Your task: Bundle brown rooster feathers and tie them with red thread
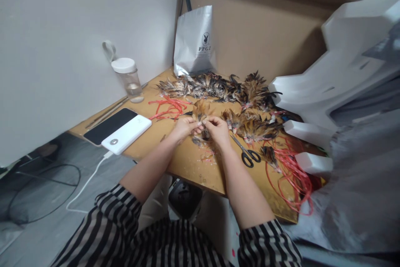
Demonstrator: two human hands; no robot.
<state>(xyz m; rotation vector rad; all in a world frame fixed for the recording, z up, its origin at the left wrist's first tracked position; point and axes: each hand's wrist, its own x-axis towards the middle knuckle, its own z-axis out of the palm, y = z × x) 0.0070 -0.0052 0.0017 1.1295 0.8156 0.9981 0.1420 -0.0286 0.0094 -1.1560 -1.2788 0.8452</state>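
Both of my hands meet over the middle of the table, pinching a small bunch of brown feathers (pixel 201 108) whose tips fan out above the fingers. My left hand (pixel 186 128) closes on it from one side, thumb and forefinger together. My right hand (pixel 218 130) pinches from the other side, fingertips nearly touching the left ones. Whether a string runs between the fingertips I cannot make out. Black-handled scissors (pixel 246 152) lie beside my right wrist. More feather bunches (pixel 254 127) lie to the right of my hands, and a long row of feathers (pixel 209 86) stretches behind.
Red strings (pixel 170 106) lie left, and a red string tangle (pixel 290 171) spreads right. A phone (pixel 111 125), a white power bank (pixel 126 135) with its cable, and a bottle (pixel 127 77) stand or lie left. A silver bag (pixel 195 42) stands behind; white foam (pixel 343 46) borders the right.
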